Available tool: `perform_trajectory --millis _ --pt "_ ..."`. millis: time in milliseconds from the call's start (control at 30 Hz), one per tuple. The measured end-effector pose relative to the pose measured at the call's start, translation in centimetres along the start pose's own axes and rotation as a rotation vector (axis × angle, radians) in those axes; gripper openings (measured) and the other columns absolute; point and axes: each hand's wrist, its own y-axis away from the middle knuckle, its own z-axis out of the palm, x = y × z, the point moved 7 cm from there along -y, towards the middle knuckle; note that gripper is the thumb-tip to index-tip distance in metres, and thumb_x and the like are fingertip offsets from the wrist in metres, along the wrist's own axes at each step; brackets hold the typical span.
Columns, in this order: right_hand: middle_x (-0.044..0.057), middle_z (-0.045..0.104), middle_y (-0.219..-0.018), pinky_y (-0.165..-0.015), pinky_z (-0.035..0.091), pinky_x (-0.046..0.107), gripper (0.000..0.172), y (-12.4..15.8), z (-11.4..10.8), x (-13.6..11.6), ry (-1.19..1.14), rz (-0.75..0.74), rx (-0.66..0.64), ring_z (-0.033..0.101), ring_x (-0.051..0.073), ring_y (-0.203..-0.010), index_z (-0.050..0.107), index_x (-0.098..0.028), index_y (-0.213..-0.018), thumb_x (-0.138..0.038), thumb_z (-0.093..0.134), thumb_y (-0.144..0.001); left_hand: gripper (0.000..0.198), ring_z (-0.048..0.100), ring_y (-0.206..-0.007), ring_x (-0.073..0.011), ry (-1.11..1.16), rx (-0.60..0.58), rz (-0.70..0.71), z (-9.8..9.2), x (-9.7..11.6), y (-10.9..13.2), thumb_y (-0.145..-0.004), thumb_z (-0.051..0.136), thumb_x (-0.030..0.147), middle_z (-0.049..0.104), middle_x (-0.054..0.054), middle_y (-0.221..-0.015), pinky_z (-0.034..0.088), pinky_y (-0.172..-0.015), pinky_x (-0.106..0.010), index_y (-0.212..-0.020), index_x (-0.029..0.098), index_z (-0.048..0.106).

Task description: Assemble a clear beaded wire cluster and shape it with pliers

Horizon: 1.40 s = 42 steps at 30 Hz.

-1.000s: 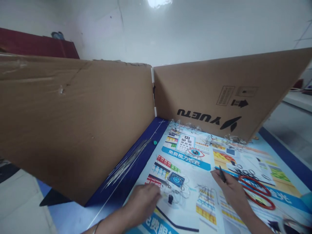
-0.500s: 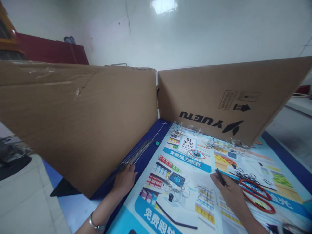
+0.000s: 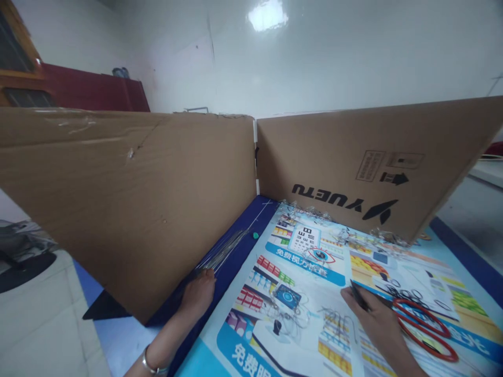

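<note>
My left hand (image 3: 198, 293) is at the near end of a bundle of thin metal wires (image 3: 226, 248) lying on the dark blue strip by the left cardboard wall. Its fingers are curled on the wire ends, and a silver bracelet circles the wrist. Over the printed sheet (image 3: 310, 314), my right hand (image 3: 373, 319) is closed around a dark pointed tool (image 3: 359, 297) whose tip sticks out past the thumb. Just right of that hand lie red loop handles (image 3: 442, 327), like those of scissors. Whether the dark tool belongs to them I cannot tell.
Cardboard panels stand upright at the left (image 3: 137, 209) and back (image 3: 314, 152). Tangled wire (image 3: 288, 314), bent wire pieces (image 3: 340, 327) and small black rings (image 3: 406, 293) lie on the sheet. Clear crumpled bits (image 3: 314, 212) line the back panel; a small green piece (image 3: 255, 235) lies near the wires.
The view has shifted slightly, so the scene sits a little lower and further right. My left fingers have shifted slightly at the wire ends. My right hand keeps its grip in nearly the same place.
</note>
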Motion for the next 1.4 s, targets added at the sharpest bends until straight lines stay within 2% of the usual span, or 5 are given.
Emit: perform_trajectory --millis 333,767,1033,1200,1400 --pt "0.0 0.07 -0.077 -0.06 0.048 0.026 0.038 -0.1 0.0 -0.2 0.039 -0.029 0.006 0.063 0.024 -0.075 0.066 -0.022 -0.077 -0.058 0.057 -0.068 0.022 0.055 -0.104 -0.0204 -0.006 0.087 -0.078 -1.0 -1.3 -1.1 -0.093 0.036 0.028 0.052 -0.01 -0.113 0.044 -0.077 -0.028 -0.105 0.017 0.051" --pt "0.001 0.065 -0.069 -0.061 0.046 0.026 0.04 0.7 -1.1 -2.2 0.0 -0.03 0.074 0.058 0.02 -0.066 0.064 -0.019 -0.077 -0.056 0.051 -0.075 0.025 0.064 -0.091 -0.0251 -0.014 -0.052 -0.013 -0.2 -2.1 -3.7 -0.092 0.031 0.018 0.062 -0.016 -0.103 0.045 -0.072 -0.035 -0.097 0.013 0.056" --pt "0.001 0.065 -0.071 -0.063 0.046 0.025 0.038 0.7 -1.2 -2.2 -0.049 -0.045 0.091 0.058 0.02 -0.067 0.065 -0.018 -0.078 -0.054 0.053 -0.075 0.021 0.065 -0.084 -0.0242 -0.013 -0.15 0.093 -0.9 -2.1 -5.9 -0.086 0.037 0.015 0.069 -0.012 -0.088 0.042 -0.067 -0.031 -0.084 0.016 0.058" --pt "0.001 0.064 -0.07 -0.063 0.046 0.026 0.037 0.7 -1.1 -2.6 -0.066 -0.055 0.085 0.057 0.02 -0.067 0.065 -0.018 -0.075 -0.054 0.054 -0.075 0.022 0.066 -0.076 -0.023 -0.013 -0.113 0.105 -1.5 -1.5 -5.6 -0.084 0.035 0.011 0.069 -0.009 -0.085 0.041 -0.062 -0.03 -0.085 0.019 0.055" --pt "0.002 0.065 -0.071 -0.064 0.046 0.026 0.038 0.7 -1.3 -2.4 -0.091 -0.024 0.096 0.058 0.02 -0.069 0.065 -0.018 -0.075 -0.055 0.054 -0.074 0.024 0.065 -0.084 -0.0232 -0.031 -0.02 0.053 -2.2 -1.8 -4.5 -0.087 0.031 0.012 0.066 -0.011 -0.094 0.041 -0.065 -0.031 -0.086 0.018 0.054"
